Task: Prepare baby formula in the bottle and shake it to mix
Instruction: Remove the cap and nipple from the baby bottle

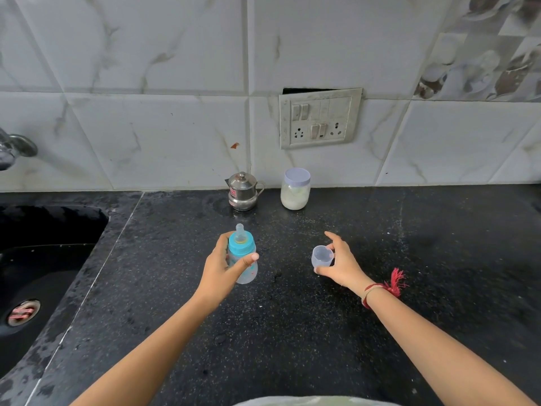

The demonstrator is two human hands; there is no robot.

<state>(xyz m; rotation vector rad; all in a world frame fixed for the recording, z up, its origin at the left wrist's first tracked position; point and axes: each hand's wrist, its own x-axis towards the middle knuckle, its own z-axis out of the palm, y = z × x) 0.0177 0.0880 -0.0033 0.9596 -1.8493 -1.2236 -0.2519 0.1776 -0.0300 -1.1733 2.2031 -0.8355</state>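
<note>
Baby bottle (242,247): translucent body, blue collar, teat on top, roughly upright over the black countertop (292,323), centre-left; whether its base touches the surface cannot be told. Left hand (221,269): fingers and thumb curled round the bottle body. Clear cap (322,257): well apart to the bottle's right, open side facing the camera. Right hand (345,266): thumb and fingers pinch the cap, forefinger raised; red thread (388,285) on the wrist. Steel pot (244,191), lidded, and jar (295,193) of white powder, lavender lid: near each other, at the tiled wall. Sink (44,259), tap (14,148): left. Switch panel (320,118): on the wall above the jar.
</note>
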